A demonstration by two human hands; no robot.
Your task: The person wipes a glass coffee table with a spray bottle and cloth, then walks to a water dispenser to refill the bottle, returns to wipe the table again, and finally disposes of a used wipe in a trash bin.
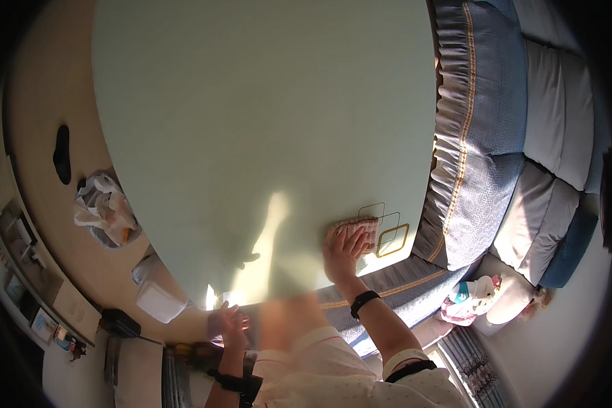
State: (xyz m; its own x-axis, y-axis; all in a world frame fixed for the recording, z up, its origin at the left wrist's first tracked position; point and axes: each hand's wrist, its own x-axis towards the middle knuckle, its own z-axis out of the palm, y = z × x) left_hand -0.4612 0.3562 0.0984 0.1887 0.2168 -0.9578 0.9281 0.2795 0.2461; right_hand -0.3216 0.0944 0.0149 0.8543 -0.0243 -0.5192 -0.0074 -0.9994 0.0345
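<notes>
Under my right hand lies a folded pink checked cloth on the pale green tabletop. The fingers of that hand spread over the cloth and press it down near the table's near right corner. Beside the cloth, outlined rounded squares are printed on the tabletop, one with a thick gold line. My left hand hangs at the table's near edge, slightly blurred, its fingers apart and nothing seen in them. A purplish item shows just behind it, too unclear to name.
Along the right runs a blue-grey sofa with a ruffled cover, with a plush toy at its near end. On the left floor stand a bag-lined waste bin and a white container. A dark shoe-shaped item lies farther off.
</notes>
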